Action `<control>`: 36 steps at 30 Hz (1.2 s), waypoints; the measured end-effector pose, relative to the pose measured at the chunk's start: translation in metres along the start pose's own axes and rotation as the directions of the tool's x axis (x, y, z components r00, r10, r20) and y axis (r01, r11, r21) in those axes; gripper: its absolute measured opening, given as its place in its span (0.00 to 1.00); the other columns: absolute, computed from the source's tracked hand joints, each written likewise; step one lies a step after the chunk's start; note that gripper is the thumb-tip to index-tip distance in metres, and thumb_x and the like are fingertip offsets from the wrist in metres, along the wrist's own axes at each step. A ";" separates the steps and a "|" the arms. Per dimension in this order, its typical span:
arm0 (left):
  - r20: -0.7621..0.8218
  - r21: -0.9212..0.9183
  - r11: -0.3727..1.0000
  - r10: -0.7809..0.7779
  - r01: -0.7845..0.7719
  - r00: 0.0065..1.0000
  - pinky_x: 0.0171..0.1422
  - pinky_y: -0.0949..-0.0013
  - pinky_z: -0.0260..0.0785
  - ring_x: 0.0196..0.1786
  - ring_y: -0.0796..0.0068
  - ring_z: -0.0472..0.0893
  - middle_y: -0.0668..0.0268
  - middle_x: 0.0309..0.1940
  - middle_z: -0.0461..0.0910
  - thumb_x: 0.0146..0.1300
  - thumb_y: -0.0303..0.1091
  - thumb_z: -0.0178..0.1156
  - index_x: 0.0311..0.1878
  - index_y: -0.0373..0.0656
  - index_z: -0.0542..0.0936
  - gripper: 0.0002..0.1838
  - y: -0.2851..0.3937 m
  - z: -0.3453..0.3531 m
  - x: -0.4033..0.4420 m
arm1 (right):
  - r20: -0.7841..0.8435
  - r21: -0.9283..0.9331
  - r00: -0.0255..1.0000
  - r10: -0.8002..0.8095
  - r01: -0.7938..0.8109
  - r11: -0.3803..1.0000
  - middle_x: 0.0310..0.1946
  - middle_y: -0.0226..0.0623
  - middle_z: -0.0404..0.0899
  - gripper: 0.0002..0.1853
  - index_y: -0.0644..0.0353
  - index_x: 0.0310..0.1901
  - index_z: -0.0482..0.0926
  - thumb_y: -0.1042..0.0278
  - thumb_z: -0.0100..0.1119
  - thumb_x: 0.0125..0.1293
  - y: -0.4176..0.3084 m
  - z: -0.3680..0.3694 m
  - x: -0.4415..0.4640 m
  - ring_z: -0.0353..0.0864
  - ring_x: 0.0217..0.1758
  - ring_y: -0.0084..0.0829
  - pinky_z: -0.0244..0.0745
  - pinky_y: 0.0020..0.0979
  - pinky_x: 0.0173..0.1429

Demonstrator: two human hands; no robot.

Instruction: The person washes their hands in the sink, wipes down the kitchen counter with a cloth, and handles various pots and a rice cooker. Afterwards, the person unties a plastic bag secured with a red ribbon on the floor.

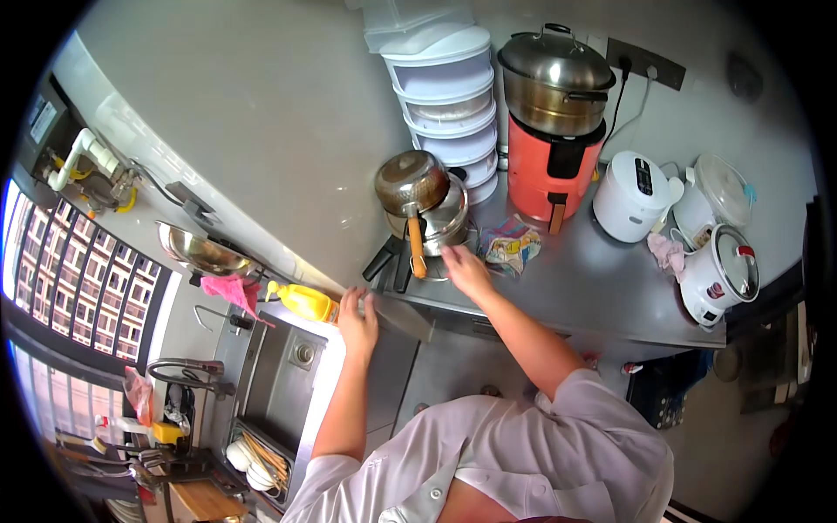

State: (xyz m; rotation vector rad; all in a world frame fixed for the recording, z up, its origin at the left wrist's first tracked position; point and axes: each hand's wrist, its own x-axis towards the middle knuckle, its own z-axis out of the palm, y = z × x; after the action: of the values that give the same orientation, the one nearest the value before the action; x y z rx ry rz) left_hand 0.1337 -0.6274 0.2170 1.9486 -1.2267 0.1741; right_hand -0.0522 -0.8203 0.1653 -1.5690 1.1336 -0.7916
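Note:
My left hand (357,321) is at the counter edge beside the sink, just right of a yellow bottle (307,302); its fingers are a little apart and nothing shows in them. My right hand (463,268) reaches over the steel counter, fingers loosely bent and apart, with nothing visible in it. Just left of it are a small brown-tinted pan (408,181) with a wooden handle, lying upside down on stacked steel cookware (446,213), and two black handles. A colourful cloth (510,246) lies right of my right hand.
A red appliance (542,174) bears a lidded steel pot (558,87). Beside it are white drawers (449,113), a white rice cooker (629,202) and a white lidded pot (711,279). The sink (292,370), faucet (183,373) and dish rack (248,497) are at left.

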 end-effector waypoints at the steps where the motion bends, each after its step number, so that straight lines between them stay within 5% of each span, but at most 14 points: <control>1: -0.038 -0.040 0.999 0.006 -0.007 0.999 0.61 0.54 0.71 0.55 0.45 0.80 0.45 0.51 0.81 0.70 0.33 0.60 0.46 0.35 0.83 0.11 -0.001 -0.009 -0.010 | -0.038 -0.036 0.999 -0.009 0.008 0.999 0.47 0.53 0.85 0.30 0.62 0.53 0.79 0.38 0.51 0.73 0.004 -0.020 -0.013 0.85 0.51 0.52 0.77 0.45 0.55; 5: -0.125 -0.063 0.990 -0.137 0.130 0.983 0.49 0.60 0.74 0.39 0.54 0.82 0.52 0.37 0.83 0.67 0.31 0.63 0.39 0.35 0.85 0.08 -0.006 -0.041 -0.064 | -0.221 -0.086 0.975 0.006 -0.026 0.996 0.40 0.49 0.86 0.27 0.62 0.51 0.80 0.42 0.56 0.71 0.086 -0.083 -0.032 0.86 0.45 0.47 0.79 0.43 0.51; 11: 0.092 0.262 0.856 -0.482 0.446 0.872 0.34 0.60 0.70 0.25 0.62 0.76 0.55 0.26 0.80 0.62 0.41 0.72 0.24 0.35 0.79 0.20 -0.042 -0.071 -0.161 | -0.340 0.056 0.924 0.176 -0.167 0.984 0.31 0.38 0.85 0.19 0.63 0.47 0.81 0.52 0.64 0.69 0.148 -0.177 -0.087 0.84 0.31 0.27 0.78 0.33 0.40; 13: 0.198 0.248 0.820 -0.565 0.516 0.801 0.37 0.58 0.71 0.28 0.58 0.77 0.53 0.29 0.80 0.63 0.44 0.70 0.27 0.35 0.81 0.20 -0.041 -0.074 -0.189 | -0.358 0.130 0.903 0.238 -0.205 0.970 0.31 0.37 0.85 0.17 0.62 0.48 0.81 0.55 0.65 0.69 0.162 -0.186 -0.103 0.84 0.31 0.28 0.79 0.33 0.40; 14: 0.290 0.356 0.814 -0.563 0.459 0.774 0.46 0.56 0.74 0.38 0.52 0.82 0.50 0.37 0.82 0.64 0.49 0.69 0.36 0.37 0.84 0.20 -0.057 -0.076 -0.208 | -0.369 0.168 0.894 0.254 -0.205 0.964 0.30 0.37 0.85 0.17 0.62 0.49 0.81 0.57 0.65 0.68 0.165 -0.187 -0.106 0.84 0.31 0.28 0.79 0.33 0.40; 18: 0.410 0.488 0.742 -0.659 0.459 0.630 0.61 0.54 0.73 0.56 0.47 0.80 0.48 0.49 0.83 0.62 0.53 0.68 0.48 0.43 0.86 0.23 -0.061 -0.086 -0.261 | -0.380 -0.169 0.923 0.054 -0.126 0.977 0.38 0.42 0.86 0.16 0.58 0.51 0.81 0.62 0.67 0.66 0.178 -0.170 -0.107 0.86 0.37 0.36 0.80 0.37 0.43; 21: 0.378 0.532 0.697 -0.704 0.481 0.601 0.59 0.54 0.73 0.54 0.47 0.81 0.48 0.48 0.83 0.62 0.53 0.68 0.47 0.43 0.86 0.22 -0.045 -0.091 -0.282 | -0.339 -0.357 0.910 -0.239 0.111 0.927 0.49 0.44 0.84 0.18 0.56 0.54 0.80 0.63 0.68 0.62 0.135 -0.146 -0.068 0.83 0.51 0.43 0.77 0.40 0.55; 23: 0.385 0.531 0.684 -0.720 0.500 0.577 0.58 0.53 0.74 0.53 0.47 0.81 0.48 0.48 0.82 0.63 0.52 0.68 0.47 0.44 0.86 0.21 -0.045 -0.090 -0.291 | -0.320 -0.517 0.794 -0.517 0.311 0.798 0.59 0.44 0.79 0.21 0.57 0.56 0.79 0.66 0.67 0.61 0.119 -0.131 -0.016 0.75 0.66 0.45 0.68 0.46 0.68; 26: 0.424 0.507 0.698 -0.712 0.505 0.559 0.54 0.54 0.75 0.48 0.47 0.83 0.48 0.44 0.84 0.63 0.52 0.67 0.48 0.44 0.86 0.21 -0.049 -0.087 -0.299 | -0.254 -0.694 0.830 -0.496 0.201 0.692 0.72 0.48 0.66 0.30 0.57 0.67 0.72 0.55 0.63 0.65 0.097 -0.113 0.053 0.59 0.78 0.50 0.54 0.53 0.77; 28: 0.497 0.463 0.738 -0.675 0.491 0.546 0.51 0.56 0.76 0.44 0.49 0.84 0.50 0.39 0.85 0.64 0.52 0.66 0.49 0.44 0.86 0.21 -0.061 -0.084 -0.306 | -0.234 -0.711 0.908 -0.347 0.084 0.699 0.73 0.46 0.65 0.32 0.55 0.69 0.71 0.50 0.59 0.67 0.108 -0.100 0.073 0.55 0.80 0.47 0.48 0.51 0.80; 32: 0.588 0.471 0.722 -0.685 0.507 0.430 0.45 0.60 0.78 0.38 0.55 0.87 0.51 0.33 0.87 0.66 0.52 0.66 0.49 0.44 0.86 0.21 -0.055 -0.086 -0.302 | -0.046 -0.725 0.878 -0.477 0.299 0.620 0.67 0.37 0.73 0.22 0.57 0.61 0.78 0.57 0.56 0.69 0.154 -0.129 0.043 0.63 0.76 0.40 0.56 0.45 0.78; 34: 0.581 0.461 0.683 -0.715 0.566 0.388 0.45 0.61 0.78 0.39 0.59 0.88 0.49 0.36 0.87 0.66 0.51 0.66 0.48 0.43 0.86 0.20 -0.043 -0.085 -0.300 | -0.052 -0.814 0.914 -0.403 0.195 0.547 0.66 0.42 0.74 0.23 0.59 0.62 0.76 0.66 0.56 0.66 0.186 -0.160 0.020 0.69 0.72 0.42 0.61 0.46 0.75; 36: 0.596 0.409 0.693 -0.696 0.594 0.401 0.45 0.62 0.78 0.39 0.60 0.88 0.50 0.36 0.87 0.67 0.50 0.66 0.48 0.42 0.86 0.19 -0.049 -0.102 -0.304 | -0.303 -0.749 0.894 -0.331 -0.008 0.663 0.64 0.45 0.75 0.21 0.64 0.59 0.77 0.71 0.54 0.64 0.201 -0.204 0.006 0.72 0.69 0.46 0.65 0.45 0.72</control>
State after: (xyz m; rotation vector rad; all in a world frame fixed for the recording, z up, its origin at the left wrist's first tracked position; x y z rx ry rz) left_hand 0.0445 -0.3360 0.1055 2.5782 -0.7551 -1.0656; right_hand -0.2889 -0.9078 0.0298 -2.2757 1.8029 -0.8677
